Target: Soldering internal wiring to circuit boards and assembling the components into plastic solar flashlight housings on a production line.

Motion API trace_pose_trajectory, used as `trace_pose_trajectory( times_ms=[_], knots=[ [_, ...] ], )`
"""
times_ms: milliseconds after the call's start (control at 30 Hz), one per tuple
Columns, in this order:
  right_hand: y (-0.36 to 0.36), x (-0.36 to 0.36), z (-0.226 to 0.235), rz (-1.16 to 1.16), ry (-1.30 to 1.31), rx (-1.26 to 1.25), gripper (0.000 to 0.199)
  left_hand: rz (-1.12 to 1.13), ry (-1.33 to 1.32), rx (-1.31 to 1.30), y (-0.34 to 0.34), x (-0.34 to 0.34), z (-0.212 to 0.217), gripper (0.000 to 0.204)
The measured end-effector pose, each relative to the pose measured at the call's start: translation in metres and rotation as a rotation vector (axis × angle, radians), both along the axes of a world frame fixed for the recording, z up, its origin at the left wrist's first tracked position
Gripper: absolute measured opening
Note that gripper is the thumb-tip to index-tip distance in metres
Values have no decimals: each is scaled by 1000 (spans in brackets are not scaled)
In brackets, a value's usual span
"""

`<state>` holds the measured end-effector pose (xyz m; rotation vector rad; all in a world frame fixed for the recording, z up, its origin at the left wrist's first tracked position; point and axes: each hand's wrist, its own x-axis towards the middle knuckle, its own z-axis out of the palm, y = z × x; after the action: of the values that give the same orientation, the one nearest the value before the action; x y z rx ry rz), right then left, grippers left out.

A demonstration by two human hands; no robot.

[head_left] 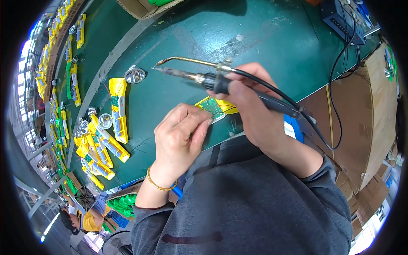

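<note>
Green surface (pixel 272 46), carrying a cluster of yellow housings (pixel 101 152) at left. Soldering iron (pixel 221 85), held in the right hand (pixel 250 111), tip pointing left. Left hand (pixel 180 129), thumb and fingers pinching a yellow housing with green circuit board (pixel 211 107) near the surface's front edge. Silver reflector (pixel 135 74), lying beyond the left hand.

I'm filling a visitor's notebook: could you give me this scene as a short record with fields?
Left hand: left hand, fingers closed at the edge of a green circuit board in a yellow housing
Right hand: right hand, gripping a soldering iron
Iron tip: pointing left, away from the board
Surface: green table
Left side: group of yellow housings, loose round reflector
Background: another person, lower left
</note>
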<state>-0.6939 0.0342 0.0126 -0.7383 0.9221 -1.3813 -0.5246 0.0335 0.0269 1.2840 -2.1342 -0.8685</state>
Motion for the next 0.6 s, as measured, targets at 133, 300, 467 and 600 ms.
trace_pose_trajectory(
  times_ms=[133, 300, 467, 600],
  knots=[
    [14, -20, 23, -162, -80, 67, 17, 20, -52, 60, 0, -1, 2, 11],
    [29, -63, 23, -69, 133, -2, 20, 16, -58, 132, -3, -4, 6, 8],
    [35, -80, 25, -29, 324, 127, 16, -30, -124, 114, -7, -8, 10, 8],
    [26, -90, 26, 93, 639, 27, 17, -24, -136, 143, -7, -13, 12, 8]
  ],
)
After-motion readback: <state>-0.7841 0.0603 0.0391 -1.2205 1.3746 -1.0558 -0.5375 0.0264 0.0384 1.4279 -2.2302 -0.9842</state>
